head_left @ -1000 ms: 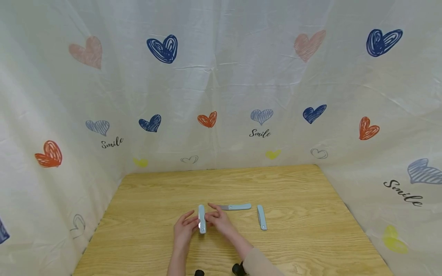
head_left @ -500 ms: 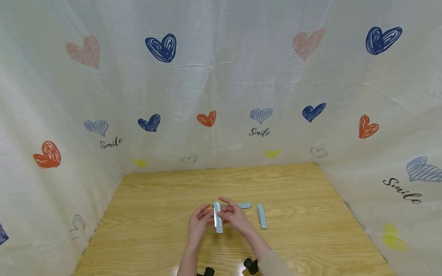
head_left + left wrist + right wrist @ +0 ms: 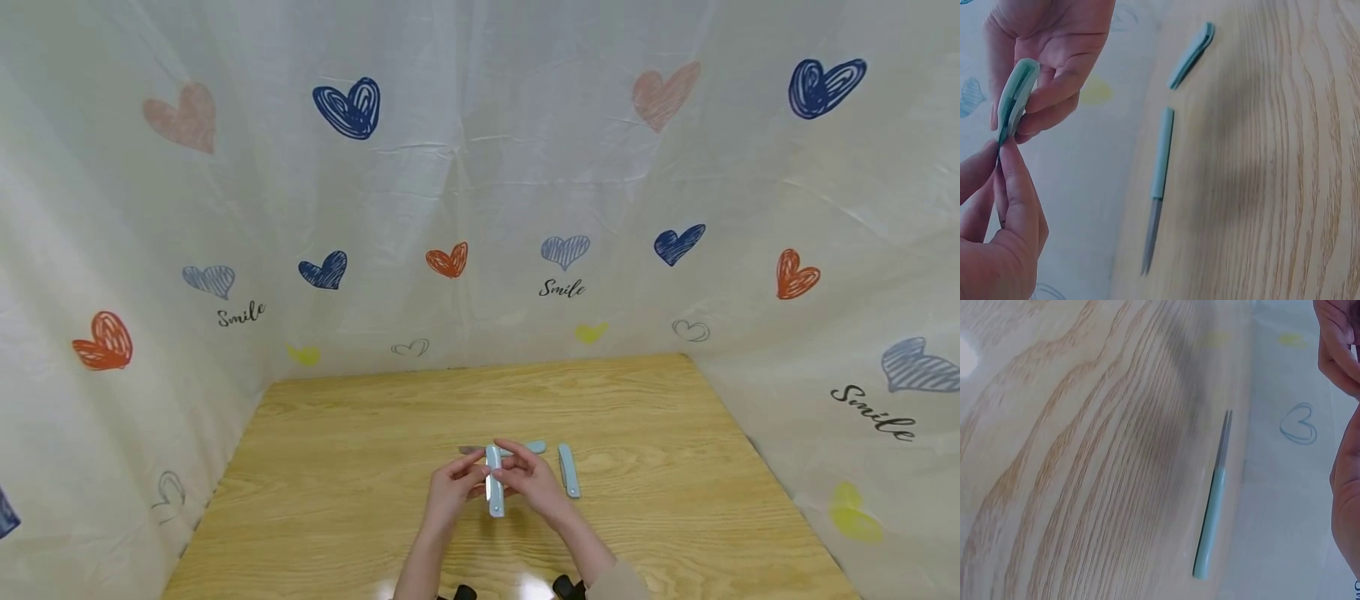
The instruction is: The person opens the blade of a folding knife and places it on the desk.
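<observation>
A light-blue folding knife (image 3: 495,503) is held upright above the table, between both hands. From the left, the left hand (image 3: 448,492) pinches its edge between thumb and fingers. The right hand (image 3: 536,483) grips the handle from the other side, thumb on its face. In the left wrist view the handle's slotted side (image 3: 1019,87) shows; how far the blade is out is hidden by the fingers. Behind the hands lies a second knife (image 3: 1210,519), its blade unfolded. To the right lies a third, folded knife (image 3: 1191,55).
The wood-grain table (image 3: 337,433) is backed and flanked by a pale curtain (image 3: 480,167) printed with hearts and words. Black camera mounts (image 3: 465,592) sit near the wrists at the front.
Both hands have moved right with the held knife, now in front of the unfolded knife. The two knives on the table have stayed put.
</observation>
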Tool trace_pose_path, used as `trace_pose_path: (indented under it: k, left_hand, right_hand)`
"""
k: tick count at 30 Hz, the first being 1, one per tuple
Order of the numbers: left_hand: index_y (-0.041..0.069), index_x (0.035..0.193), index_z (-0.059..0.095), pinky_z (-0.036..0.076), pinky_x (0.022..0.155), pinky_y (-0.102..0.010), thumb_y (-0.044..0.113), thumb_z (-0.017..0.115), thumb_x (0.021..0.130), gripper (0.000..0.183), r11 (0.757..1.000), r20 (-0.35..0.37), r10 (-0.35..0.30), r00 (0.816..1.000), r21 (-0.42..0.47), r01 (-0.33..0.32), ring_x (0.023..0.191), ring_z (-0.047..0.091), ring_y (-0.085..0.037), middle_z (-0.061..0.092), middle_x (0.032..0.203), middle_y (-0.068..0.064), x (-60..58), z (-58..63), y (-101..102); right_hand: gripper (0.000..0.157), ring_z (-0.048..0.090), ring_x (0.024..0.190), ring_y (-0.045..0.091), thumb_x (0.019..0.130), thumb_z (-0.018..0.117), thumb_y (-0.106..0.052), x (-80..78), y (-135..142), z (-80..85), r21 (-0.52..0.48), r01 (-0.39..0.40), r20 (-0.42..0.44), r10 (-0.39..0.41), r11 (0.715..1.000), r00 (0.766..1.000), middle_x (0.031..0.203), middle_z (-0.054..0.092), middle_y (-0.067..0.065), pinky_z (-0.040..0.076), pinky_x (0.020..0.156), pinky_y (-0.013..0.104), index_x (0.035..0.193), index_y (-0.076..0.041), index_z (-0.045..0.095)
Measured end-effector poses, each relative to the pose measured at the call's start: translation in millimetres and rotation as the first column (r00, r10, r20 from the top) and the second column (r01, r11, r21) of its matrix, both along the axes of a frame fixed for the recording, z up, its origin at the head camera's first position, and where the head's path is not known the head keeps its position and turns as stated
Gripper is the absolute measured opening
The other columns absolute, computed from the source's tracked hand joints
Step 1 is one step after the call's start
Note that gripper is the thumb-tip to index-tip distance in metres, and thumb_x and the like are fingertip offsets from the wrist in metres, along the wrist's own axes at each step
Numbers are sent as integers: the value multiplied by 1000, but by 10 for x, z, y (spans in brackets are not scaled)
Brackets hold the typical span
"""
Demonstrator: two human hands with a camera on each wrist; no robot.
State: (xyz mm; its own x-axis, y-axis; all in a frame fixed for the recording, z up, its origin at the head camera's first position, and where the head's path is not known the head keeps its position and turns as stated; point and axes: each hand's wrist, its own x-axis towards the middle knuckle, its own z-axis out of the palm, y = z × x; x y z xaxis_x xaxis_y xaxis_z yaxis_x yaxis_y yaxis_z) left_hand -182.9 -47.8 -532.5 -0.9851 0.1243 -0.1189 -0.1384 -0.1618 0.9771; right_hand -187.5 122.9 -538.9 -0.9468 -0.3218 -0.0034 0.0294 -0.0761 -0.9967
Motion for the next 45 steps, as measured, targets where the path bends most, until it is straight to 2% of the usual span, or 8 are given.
trace_pose_path:
  k: [10, 17, 23, 33, 40, 45]
  left_hand:
    - [-15, 126, 56, 59, 77, -29, 2, 65, 92, 39, 998, 34, -63, 997, 28, 62, 76, 63, -9, 64, 85, 0, -7, -83, 27]
    - [-14, 126, 57, 58, 72, -23, 1, 65, 92, 38, 998, 15, -61, 998, 34, 60, 76, 62, -9, 65, 84, 0, -25, -102, 42]
    - [-16, 125, 55, 57, 71, -22, -3, 62, 93, 36, 998, -15, -62, 998, 14, 62, 77, 60, -9, 62, 86, 0, -23, -113, 41]
    - [-17, 127, 53, 57, 72, -23, -2, 59, 94, 37, 998, -73, -58, 996, -11, 57, 77, 58, -9, 55, 87, -1, 12, -114, 72]
    - [-14, 127, 54, 55, 71, -23, 0, 60, 93, 37, 999, -44, -44, 998, -16, 43, 76, 57, -9, 55, 86, 0, 29, -106, 99]
    - [-13, 125, 57, 57, 72, -25, 5, 64, 92, 38, 999, -29, -21, 999, -33, 20, 81, 59, -11, 59, 92, -2, 26, -114, 110]
  right_hand:
    - [57, 63, 84, 12, 93, 66, -9, 52, 88, -34, 21, 0, 44, -1, 1000, 999, 96, 58, 5, 57, 70, 28, 143, 4, 42]
    - [57, 63, 82, 12, 94, 64, -9, 52, 86, -77, 27, 3, 30, -4, 1000, 1000, 95, 56, 4, 58, 70, 29, 144, 3, 40]
    - [59, 61, 83, 12, 96, 60, -6, 63, 82, -52, 9, -10, 13, 10, 1000, 1000, 97, 54, 7, 58, 71, 30, 147, 5, 34]
    - [57, 59, 79, 10, 96, 60, -7, 64, 88, -79, 12, -4, 13, 3, 1000, 1000, 97, 52, 5, 58, 68, 29, 146, 4, 35]
    - [55, 59, 79, 11, 96, 60, -6, 88, 80, -47, 7, 22, 39, -22, 1000, 999, 97, 51, 6, 58, 66, 28, 146, 3, 38]
    - [53, 59, 79, 12, 94, 62, -6, 90, 76, -30, 20, 53, 55, -54, 998, 997, 96, 53, 6, 58, 66, 30, 143, 1, 43]
